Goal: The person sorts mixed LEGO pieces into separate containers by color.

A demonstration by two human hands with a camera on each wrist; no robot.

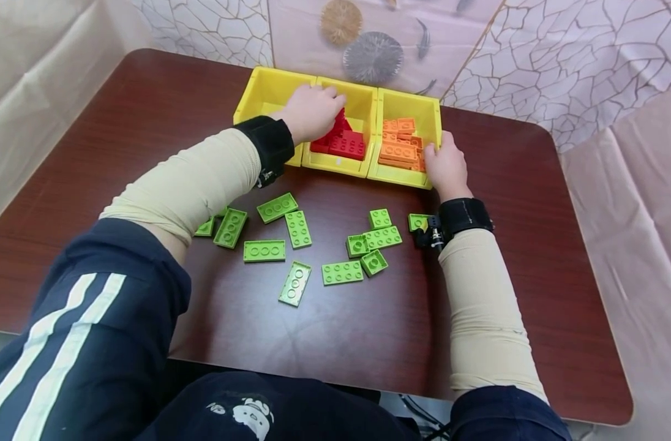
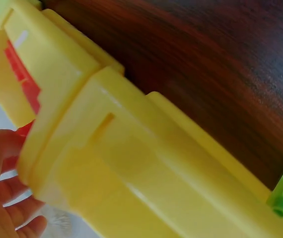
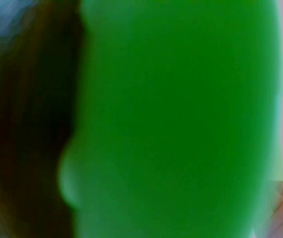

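My left hand point(image 1: 315, 112) reaches over the divider into the middle yellow bin point(image 1: 355, 97), its fingers around a red brick point(image 2: 9, 163) that shows beside the thumb in the left wrist view. Other red bricks point(image 1: 348, 146) lie below it in that bin. At the right end of the row, my right hand point(image 1: 447, 165) grips the side wall of the right yellow bin point(image 1: 411, 105), thumb at the inside of the rim. Orange bricks point(image 1: 398, 151) fill the front of this bin. A blurred green brick point(image 3: 181, 119) covers most of the right wrist view.
The left yellow bin point(image 1: 277, 82) adjoins the middle one. Several green bricks lie scattered on the brown table point(image 1: 313, 331), among them one brick point(image 1: 295, 283) nearest me and one point(image 1: 418, 222) beside my right wrist. A patterned cloth point(image 1: 479, 55) hangs behind the table.
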